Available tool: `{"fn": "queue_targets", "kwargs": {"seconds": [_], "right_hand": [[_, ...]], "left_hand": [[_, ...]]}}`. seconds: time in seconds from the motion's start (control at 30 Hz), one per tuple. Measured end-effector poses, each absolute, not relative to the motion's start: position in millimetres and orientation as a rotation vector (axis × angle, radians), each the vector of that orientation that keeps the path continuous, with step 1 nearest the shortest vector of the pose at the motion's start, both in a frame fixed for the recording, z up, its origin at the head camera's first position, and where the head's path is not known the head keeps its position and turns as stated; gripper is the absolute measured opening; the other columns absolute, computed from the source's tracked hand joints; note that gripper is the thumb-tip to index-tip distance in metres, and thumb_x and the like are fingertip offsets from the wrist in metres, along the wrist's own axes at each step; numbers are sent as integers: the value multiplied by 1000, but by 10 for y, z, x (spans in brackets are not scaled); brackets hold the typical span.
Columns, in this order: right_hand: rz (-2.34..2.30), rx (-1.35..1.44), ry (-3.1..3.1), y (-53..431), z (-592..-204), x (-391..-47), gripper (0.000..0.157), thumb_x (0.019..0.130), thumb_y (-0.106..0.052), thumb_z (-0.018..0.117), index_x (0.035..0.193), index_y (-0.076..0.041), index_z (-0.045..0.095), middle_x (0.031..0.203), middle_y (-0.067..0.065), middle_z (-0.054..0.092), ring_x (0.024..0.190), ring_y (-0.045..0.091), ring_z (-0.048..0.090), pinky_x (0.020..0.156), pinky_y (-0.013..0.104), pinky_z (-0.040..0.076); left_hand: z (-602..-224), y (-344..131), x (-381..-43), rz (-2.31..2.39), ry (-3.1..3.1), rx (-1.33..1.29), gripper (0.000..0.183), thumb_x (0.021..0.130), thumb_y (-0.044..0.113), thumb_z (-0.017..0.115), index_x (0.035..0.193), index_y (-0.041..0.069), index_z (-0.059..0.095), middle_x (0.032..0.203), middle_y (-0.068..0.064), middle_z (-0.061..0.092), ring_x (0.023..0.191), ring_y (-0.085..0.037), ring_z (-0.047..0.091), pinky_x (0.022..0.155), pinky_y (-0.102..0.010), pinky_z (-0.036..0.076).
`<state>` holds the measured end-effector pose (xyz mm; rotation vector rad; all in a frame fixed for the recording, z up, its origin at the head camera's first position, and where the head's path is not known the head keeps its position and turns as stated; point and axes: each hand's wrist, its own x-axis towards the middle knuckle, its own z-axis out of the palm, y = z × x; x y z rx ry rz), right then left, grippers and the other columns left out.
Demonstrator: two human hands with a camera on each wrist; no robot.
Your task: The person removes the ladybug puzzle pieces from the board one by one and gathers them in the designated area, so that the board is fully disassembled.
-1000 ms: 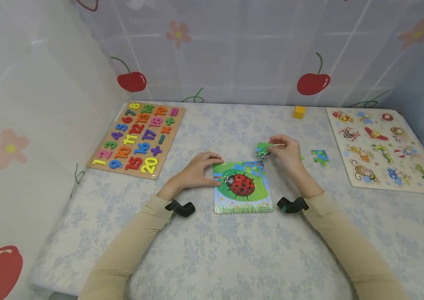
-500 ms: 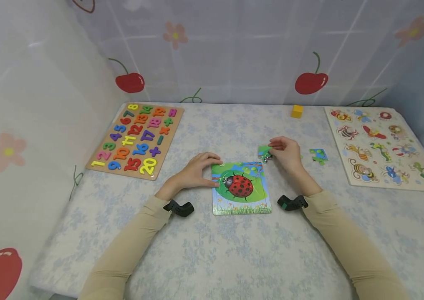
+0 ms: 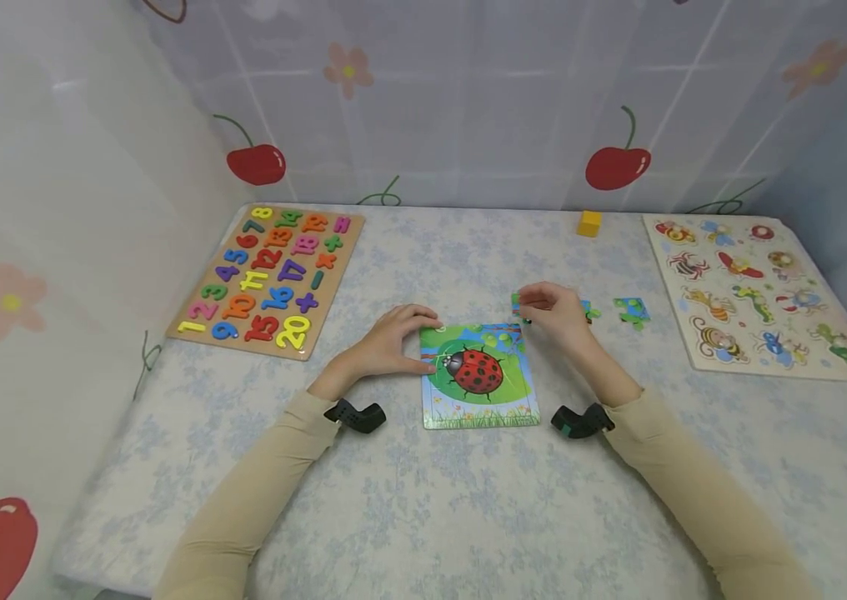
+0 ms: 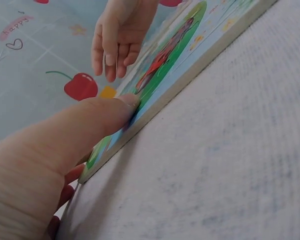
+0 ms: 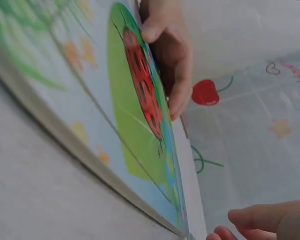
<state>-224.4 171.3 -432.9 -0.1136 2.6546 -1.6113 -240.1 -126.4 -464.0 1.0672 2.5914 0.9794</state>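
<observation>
A square ladybug jigsaw puzzle (image 3: 478, 379) lies on the table, a red spotted ladybug on its green middle. At its upper left corner, my left hand (image 3: 386, 342) holds the board, the thumb (image 4: 110, 112) on its left edge and the fingers round the corner. My right hand (image 3: 560, 321) is just beyond the upper right corner, partly covering a small green puzzle piece (image 3: 516, 303). In the left wrist view its fingers hang loosely with no piece visible between them. Another puzzle piece (image 3: 588, 311) shows behind this hand, and a blue-green piece (image 3: 631, 311) lies farther right.
A wooden number board (image 3: 266, 283) with coloured numerals lies at the left. At the right is a pale insect puzzle board (image 3: 757, 300). A small yellow block (image 3: 589, 223) stands near the back edge. Patterned curtains (image 3: 453, 108) enclose the table.
My right hand has shifted slightly left, covering more of the small green piece and baring another piece behind it. The left hand stays on the puzzle's corner.
</observation>
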Motion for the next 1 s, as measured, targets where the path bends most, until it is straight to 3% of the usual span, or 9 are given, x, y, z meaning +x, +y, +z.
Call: {"fn": "queue_targets", "kwargs": {"seconds": [0.23,0.37,0.57,0.83,1.0], "right_hand": [[-1518,-195,2600,1692,-4370,-1925,29,88,-7,67,116,0,64,115,19,65,94,20,61,83,31,51],[-1509,-194,2569,1740,-4448,-1765,31,85,-10,70,116,-3,66,114,17,66,89,13,56,76,24,49],[-1498,-313,2592,1775,-4551,-1625,39,81,-9,73,119,-3,65,117,17,66,95,16,56,75,19,45],[-1430,-519,2696,1771,-4593,-1574,41,77,-6,77,116,-6,66,106,10,65,89,15,50,73,24,42],[-1448,-535,2681,1777,-4582,-1566,40,77,-5,76,116,-5,65,108,11,65,90,15,49,74,24,41]], "left_hand": [[-4640,-1257,-2399,960,2588,1052,68,74,36,81,133,15,55,139,-4,46,132,-25,37,112,-50,26],[-4647,-1261,-2403,964,2587,1044,68,74,35,81,133,15,55,139,-4,45,133,-25,37,113,-50,26],[-4649,-1266,-2402,971,2589,1055,68,74,35,81,133,15,55,139,-4,46,133,-26,37,113,-51,25],[-4658,-1272,-2413,975,2584,1059,69,74,37,81,133,15,54,139,-4,46,133,-25,36,113,-51,25],[-4660,-1268,-2419,975,2584,1051,69,74,37,81,134,16,54,139,-3,46,133,-25,36,114,-50,25]]}}
